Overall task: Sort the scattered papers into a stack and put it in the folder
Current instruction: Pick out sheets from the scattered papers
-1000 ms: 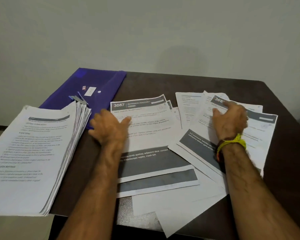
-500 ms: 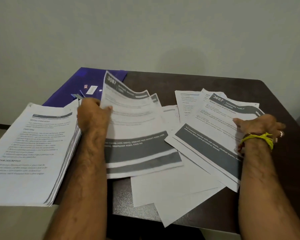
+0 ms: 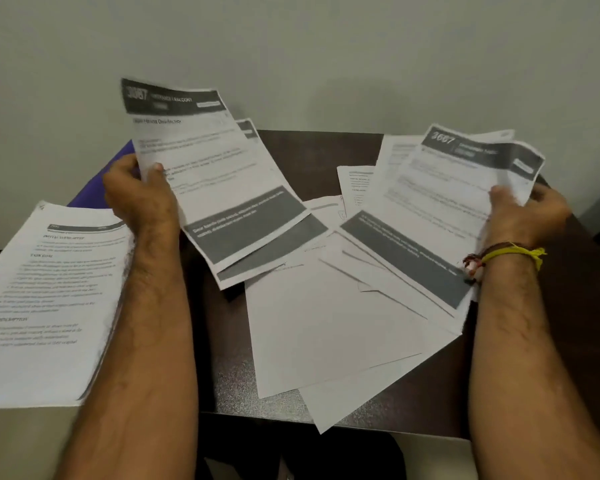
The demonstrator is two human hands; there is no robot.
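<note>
Papers (image 3: 343,323) lie scattered on the dark table (image 3: 312,161), overlapping one another. We see the left hand (image 3: 141,199) pinching the left edge of raised sheets headed 3087 (image 3: 219,188), and the right hand (image 3: 529,209) gripping the right edge of sheets headed 3667 (image 3: 444,202). A thick stack (image 3: 45,303) sits at left, the purple folder (image 3: 96,194) just behind it.

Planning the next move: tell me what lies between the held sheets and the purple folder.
The thick paper stack and the left hand cover most of the purple folder; only a corner shows. The sheets cannot go in until the stack is moved off.
</note>
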